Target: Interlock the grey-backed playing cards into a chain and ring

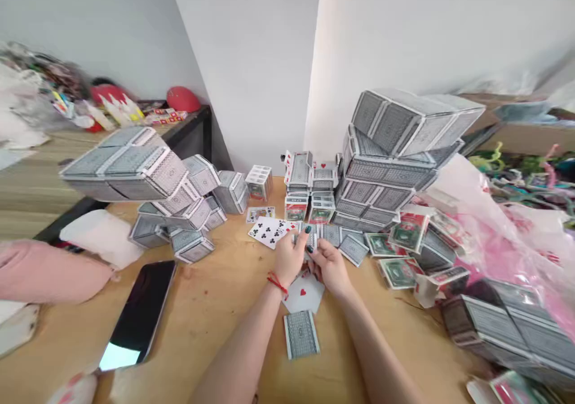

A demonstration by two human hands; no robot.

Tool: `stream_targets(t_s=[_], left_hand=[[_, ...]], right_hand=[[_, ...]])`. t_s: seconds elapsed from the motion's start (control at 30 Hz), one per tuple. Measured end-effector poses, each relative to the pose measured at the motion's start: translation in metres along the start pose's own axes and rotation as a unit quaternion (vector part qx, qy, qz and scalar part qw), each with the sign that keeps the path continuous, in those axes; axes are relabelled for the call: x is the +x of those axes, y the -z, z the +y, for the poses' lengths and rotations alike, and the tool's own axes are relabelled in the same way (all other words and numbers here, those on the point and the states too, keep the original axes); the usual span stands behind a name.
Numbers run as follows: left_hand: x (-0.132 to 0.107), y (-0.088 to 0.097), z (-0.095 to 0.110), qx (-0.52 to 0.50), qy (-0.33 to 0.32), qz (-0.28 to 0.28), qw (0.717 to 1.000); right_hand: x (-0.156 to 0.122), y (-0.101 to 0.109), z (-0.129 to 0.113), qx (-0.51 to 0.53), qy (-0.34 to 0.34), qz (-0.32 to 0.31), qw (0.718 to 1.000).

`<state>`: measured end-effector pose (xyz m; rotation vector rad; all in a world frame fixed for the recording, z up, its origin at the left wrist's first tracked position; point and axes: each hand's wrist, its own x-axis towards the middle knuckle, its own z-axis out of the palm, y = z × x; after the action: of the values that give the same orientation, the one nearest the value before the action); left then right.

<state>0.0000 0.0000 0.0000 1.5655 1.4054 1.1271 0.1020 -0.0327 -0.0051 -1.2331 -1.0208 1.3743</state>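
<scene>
Both hands meet over the middle of the wooden table. My left hand point(290, 254), with dark nail polish and a red string bracelet point(277, 282) at its wrist, is closed on a grey-backed playing card point(313, 236). From the other side my right hand point(330, 263) pinches the same card, its fingertips partly hidden. Below the hands lies a face-up heart card point(303, 296). Nearer to me is a folded grey-backed card point(301, 334). Just beyond my left hand, face-up club cards point(269, 231) overlap on the table, and a court card point(260, 214) lies behind them.
Blocks made of folded cards are stacked at left point(130, 164) and right point(381, 164). A phone point(141, 308) lies on the left. Green-and-red card boxes point(402, 272) and pink plastic bags point(494, 230) crowd the right side. A white wall point(260, 62) stands behind the table.
</scene>
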Motion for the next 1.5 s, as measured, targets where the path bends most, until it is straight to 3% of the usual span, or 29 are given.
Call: stream_targets(t_s=[0.2,0.47,0.6,0.9,1.1,1.27,1.4,1.5], left_hand=[[-0.004,0.002,0.005,0.022,-0.009,0.04,0.999],[0.0,0.003,0.002,-0.069,0.026,0.019,0.997],[0.001,0.005,0.0,-0.062,0.032,-0.001,0.998],[-0.005,-0.001,0.004,0.0,0.025,-0.007,1.0],[-0.008,-0.005,0.009,-0.035,0.026,0.01,0.999],[-0.009,-0.006,0.01,-0.031,0.011,-0.028,0.999],[-0.009,-0.006,0.01,0.012,-0.006,-0.03,0.999],[-0.009,-0.006,0.009,0.039,-0.01,-0.004,0.999]], right_hand=[[0.001,-0.001,0.002,0.023,0.024,0.02,0.999],[-0.003,-0.005,-0.003,0.077,0.009,-0.016,0.997],[-0.005,-0.008,-0.003,0.078,0.007,-0.023,0.997],[-0.009,-0.009,0.001,0.003,0.066,0.061,0.996],[-0.004,-0.009,0.001,0.047,0.064,0.091,0.993],[-0.006,-0.009,-0.006,0.049,0.077,0.141,0.986],[-0.008,-0.007,-0.001,-0.026,0.079,0.169,0.982],[-0.007,-0.004,0.004,-0.133,0.116,0.205,0.963]])
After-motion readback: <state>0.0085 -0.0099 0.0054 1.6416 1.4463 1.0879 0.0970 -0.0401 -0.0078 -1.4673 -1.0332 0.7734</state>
